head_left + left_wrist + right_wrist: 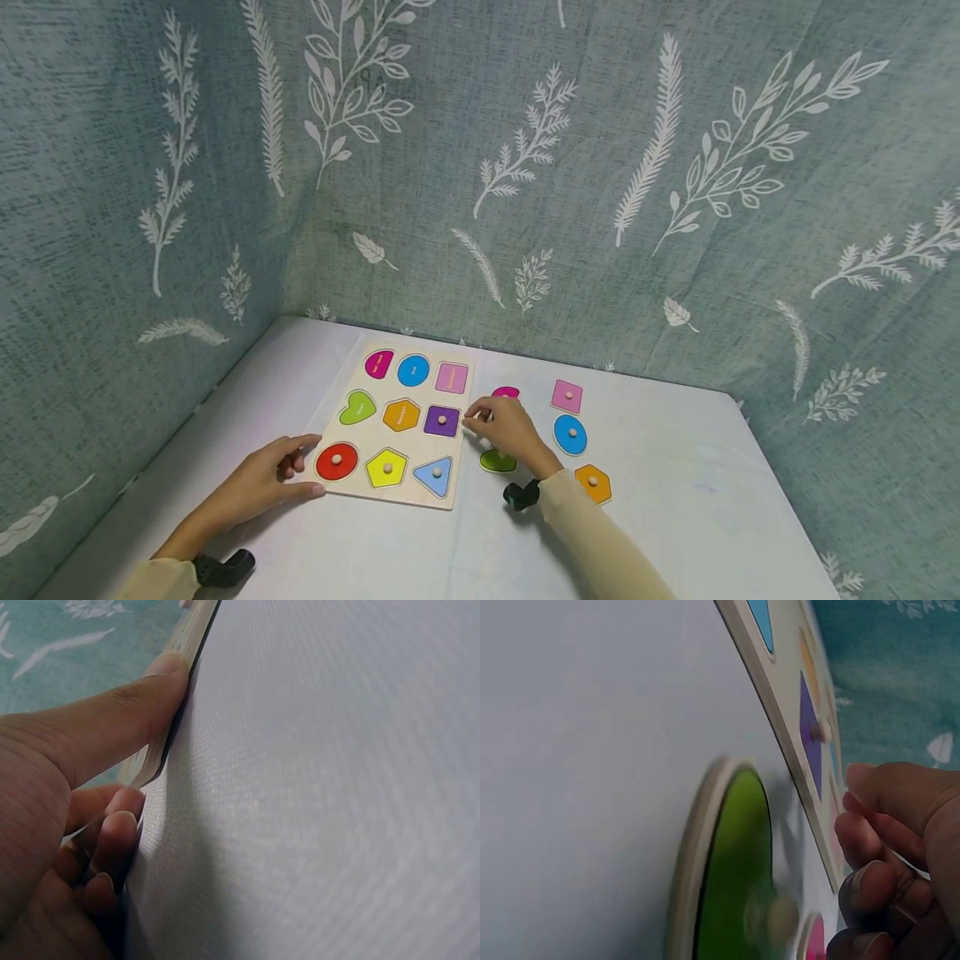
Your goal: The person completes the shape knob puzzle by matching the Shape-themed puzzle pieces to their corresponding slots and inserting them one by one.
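A wooden shape puzzle board (367, 437) lies on the table. Its near left corner is held by my left hand (258, 482): the thumb (154, 694) presses the near edge, and the index finger touches the left side. My right hand (504, 427) hovers beside the board's right edge with loosely bent fingers and nothing visible between them. Closest to its fingertips is the purple square (442, 421), seated in the board. A green heart piece (739, 855) lies below that hand, and a magenta piece (507, 392) is partly hidden behind it.
A red circle (337, 461), yellow pentagon (386, 467) and blue triangle (435, 477) sit in the board's near row. Right of my right hand lie a pink square (567, 397), blue oval-looking piece (570, 435) and orange hexagon (594, 483). Patterned cloth (480, 167) hangs behind.
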`<state>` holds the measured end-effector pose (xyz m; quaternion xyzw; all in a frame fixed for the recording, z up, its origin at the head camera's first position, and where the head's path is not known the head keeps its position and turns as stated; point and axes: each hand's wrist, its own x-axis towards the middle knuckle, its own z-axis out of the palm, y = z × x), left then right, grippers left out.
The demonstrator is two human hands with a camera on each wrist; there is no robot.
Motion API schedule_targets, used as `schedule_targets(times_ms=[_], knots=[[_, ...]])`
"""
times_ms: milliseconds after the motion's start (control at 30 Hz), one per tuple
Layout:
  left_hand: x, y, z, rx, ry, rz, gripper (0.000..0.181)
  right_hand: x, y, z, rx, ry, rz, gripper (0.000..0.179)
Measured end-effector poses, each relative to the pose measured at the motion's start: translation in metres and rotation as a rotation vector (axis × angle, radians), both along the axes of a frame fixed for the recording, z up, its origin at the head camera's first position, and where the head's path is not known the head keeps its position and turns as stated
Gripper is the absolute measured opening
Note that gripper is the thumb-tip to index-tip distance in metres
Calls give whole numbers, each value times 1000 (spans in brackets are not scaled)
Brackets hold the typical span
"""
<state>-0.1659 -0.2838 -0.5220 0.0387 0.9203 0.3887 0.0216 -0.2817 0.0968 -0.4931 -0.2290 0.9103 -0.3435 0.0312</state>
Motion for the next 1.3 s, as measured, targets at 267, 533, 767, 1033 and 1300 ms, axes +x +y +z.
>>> schedule_targets(times_ms=[267, 533, 767, 1033, 1300], knots=[[2, 0, -1, 0, 1, 2, 93, 6, 37, -8, 19, 32, -48, 11], [3, -1, -2, -6, 2, -11, 91, 28, 85, -11, -42, 59, -98, 5], [2, -2, -2, 6, -14, -21, 88, 46, 122, -3, -47, 75, -175, 7], [1, -2, -1, -3, -3, -34, 88, 68, 155, -8, 1, 55, -270, 9], [0, -2, 0, -2, 1, -28, 88, 85, 169, -13, -14, -19, -357, 5]])
